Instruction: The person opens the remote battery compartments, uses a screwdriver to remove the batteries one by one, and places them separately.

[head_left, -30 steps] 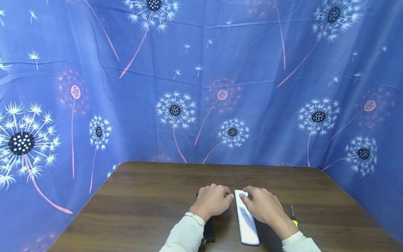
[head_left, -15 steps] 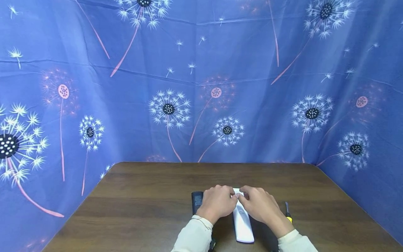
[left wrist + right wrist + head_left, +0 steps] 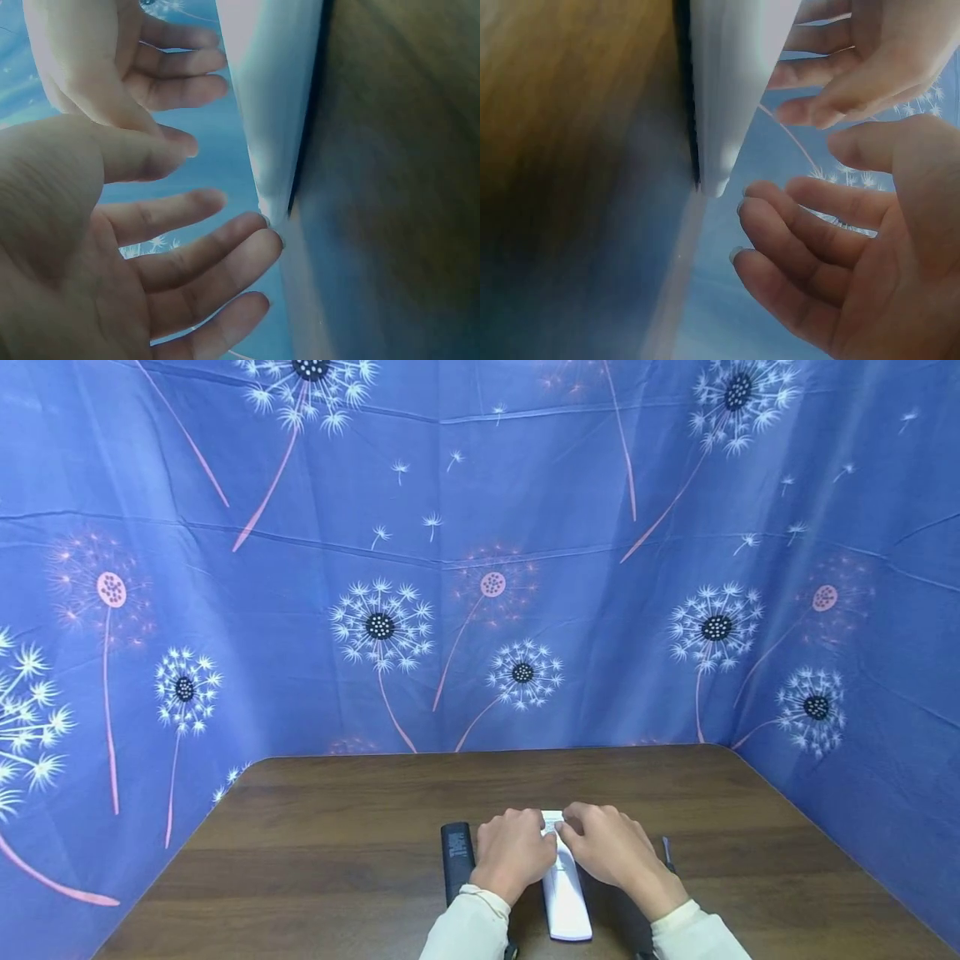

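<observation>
A long white object lies lengthwise on the table, a hand on either side of its far end. The left hand has its fingers loosely bent. In the left wrist view this hand has fingertips at or near the tip of the white object; contact is unclear. Over the far right edge, the right hand is also loosely bent. The right wrist view shows the right hand with a gap between its fingers and the white object. Neither hand grips anything.
A black object with small print lies left of the left hand, partly under the left forearm. Beyond the right wrist, a thin dark shaft shows. The wooden table ends at a blue dandelion-print cloth.
The left hand has come closer to the white object and to the right hand, uncovering more of the black object. The head view has turned, shifting the scene left. The yellow part on the right is now hidden.
</observation>
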Action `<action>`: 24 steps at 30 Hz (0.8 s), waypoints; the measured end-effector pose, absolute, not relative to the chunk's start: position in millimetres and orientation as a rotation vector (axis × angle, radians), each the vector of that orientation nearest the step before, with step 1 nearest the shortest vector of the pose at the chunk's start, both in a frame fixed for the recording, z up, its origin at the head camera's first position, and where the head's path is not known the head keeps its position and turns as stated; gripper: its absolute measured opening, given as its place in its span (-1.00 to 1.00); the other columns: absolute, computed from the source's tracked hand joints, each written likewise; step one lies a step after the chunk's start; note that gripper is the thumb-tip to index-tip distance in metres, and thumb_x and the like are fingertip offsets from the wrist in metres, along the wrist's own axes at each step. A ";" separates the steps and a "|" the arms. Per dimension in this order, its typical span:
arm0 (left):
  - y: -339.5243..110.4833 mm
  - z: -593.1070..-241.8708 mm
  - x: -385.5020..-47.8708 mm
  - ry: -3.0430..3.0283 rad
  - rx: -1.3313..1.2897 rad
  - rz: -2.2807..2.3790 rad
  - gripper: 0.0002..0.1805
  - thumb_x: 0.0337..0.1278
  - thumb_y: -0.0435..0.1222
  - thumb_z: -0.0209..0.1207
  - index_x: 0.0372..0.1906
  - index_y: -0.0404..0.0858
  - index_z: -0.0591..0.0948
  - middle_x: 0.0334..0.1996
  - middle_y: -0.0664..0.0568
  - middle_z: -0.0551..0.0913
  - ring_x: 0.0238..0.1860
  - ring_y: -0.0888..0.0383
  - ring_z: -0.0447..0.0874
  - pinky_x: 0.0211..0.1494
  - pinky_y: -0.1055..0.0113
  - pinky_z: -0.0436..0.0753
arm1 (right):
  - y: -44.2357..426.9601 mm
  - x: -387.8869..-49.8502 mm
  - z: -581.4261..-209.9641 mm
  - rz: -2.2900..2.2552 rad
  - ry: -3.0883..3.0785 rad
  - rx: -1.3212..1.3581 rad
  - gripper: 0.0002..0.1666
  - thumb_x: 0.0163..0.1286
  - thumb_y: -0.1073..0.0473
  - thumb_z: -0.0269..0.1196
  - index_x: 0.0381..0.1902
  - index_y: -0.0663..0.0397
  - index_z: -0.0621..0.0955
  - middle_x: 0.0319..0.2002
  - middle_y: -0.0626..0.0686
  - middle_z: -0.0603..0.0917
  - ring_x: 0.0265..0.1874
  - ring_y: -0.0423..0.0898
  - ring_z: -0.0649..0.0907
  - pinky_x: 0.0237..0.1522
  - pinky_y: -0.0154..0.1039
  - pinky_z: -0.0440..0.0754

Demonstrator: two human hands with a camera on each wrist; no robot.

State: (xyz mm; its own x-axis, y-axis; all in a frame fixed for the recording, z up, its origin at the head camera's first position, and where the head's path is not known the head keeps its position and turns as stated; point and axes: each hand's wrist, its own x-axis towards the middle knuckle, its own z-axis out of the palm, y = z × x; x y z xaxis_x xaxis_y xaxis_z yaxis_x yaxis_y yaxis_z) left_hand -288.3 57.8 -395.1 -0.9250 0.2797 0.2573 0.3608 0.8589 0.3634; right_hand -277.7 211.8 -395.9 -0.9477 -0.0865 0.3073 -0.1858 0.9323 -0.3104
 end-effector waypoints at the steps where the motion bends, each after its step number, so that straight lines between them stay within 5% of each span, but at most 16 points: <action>1: 58.4 -395.3 -288.7 -2.843 -0.494 -0.609 -0.72 0.26 -0.08 0.24 -0.16 -0.18 0.77 -0.46 0.06 0.71 -0.68 0.17 0.38 -0.53 0.23 0.43 | 211.7 -277.7 -395.4 0.489 -2.803 0.200 -0.71 0.38 -0.02 0.30 -0.08 0.01 0.73 -0.19 0.03 0.77 -0.25 0.05 0.73 -0.32 0.12 0.63; 6: 63.1 -396.5 -291.1 -2.888 -0.465 -0.576 -0.68 0.25 -0.03 0.26 -0.22 -0.21 0.76 -0.64 0.08 0.57 -0.72 0.16 0.37 -0.55 0.24 0.40 | 211.7 -278.4 -392.6 0.487 -2.830 0.202 -0.71 0.37 -0.02 0.30 -0.10 0.01 0.73 -0.19 0.02 0.77 -0.27 0.04 0.73 -0.32 0.12 0.62; 15: 70.8 -398.5 -295.4 -2.955 -0.403 -0.465 -0.51 0.13 0.09 0.31 -0.04 -0.22 0.72 -0.52 0.02 0.65 -0.61 0.12 0.45 -0.38 0.15 0.54 | 214.3 -277.8 -385.9 0.489 -2.867 0.214 -0.73 0.38 0.01 0.30 -0.08 0.02 0.73 -0.17 0.02 0.76 -0.21 0.08 0.74 -0.26 0.16 0.62; 24: 69.4 -399.4 -297.3 -2.962 -0.390 -0.493 -0.56 0.24 0.08 0.22 -0.13 -0.22 0.73 -0.69 0.07 0.47 -0.69 0.13 0.36 -0.48 0.22 0.42 | 214.3 -281.5 -385.6 0.505 -2.927 0.240 -0.72 0.39 -0.01 0.29 -0.08 0.02 0.72 -0.16 0.02 0.76 -0.27 0.01 0.72 -0.31 0.14 0.62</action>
State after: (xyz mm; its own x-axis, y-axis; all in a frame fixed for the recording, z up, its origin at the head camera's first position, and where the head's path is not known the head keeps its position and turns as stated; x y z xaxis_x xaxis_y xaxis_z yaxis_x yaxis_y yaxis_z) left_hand -297.3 69.4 -399.4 -0.9606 0.2325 0.1525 0.2694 0.9141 0.3031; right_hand -281.5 214.3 -385.6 -0.9741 -0.1298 0.1853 -0.1844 0.9301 -0.3177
